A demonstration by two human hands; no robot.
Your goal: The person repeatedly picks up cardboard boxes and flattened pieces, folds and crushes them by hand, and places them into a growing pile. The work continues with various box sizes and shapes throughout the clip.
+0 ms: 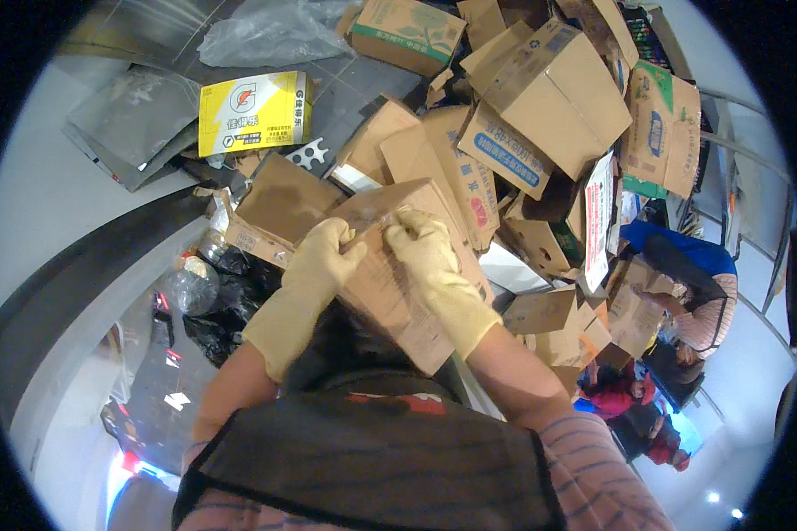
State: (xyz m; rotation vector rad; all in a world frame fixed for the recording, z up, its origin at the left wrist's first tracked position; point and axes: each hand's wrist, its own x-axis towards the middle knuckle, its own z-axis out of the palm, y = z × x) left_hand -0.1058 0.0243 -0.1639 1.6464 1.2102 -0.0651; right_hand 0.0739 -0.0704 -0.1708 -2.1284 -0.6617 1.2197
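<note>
carton (388,288) under right hand (423,243); left hand (328,254) alongside

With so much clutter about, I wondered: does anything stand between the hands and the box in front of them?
Nothing visible, apart from the gloves: the left hand and right hand are both at the box. The other boxes lie beyond and beside it, not between.

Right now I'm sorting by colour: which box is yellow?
The yellow-and-white box at upper left; the carton that the left hand and right hand touch is brown, like most boxes piled beyond.
</note>
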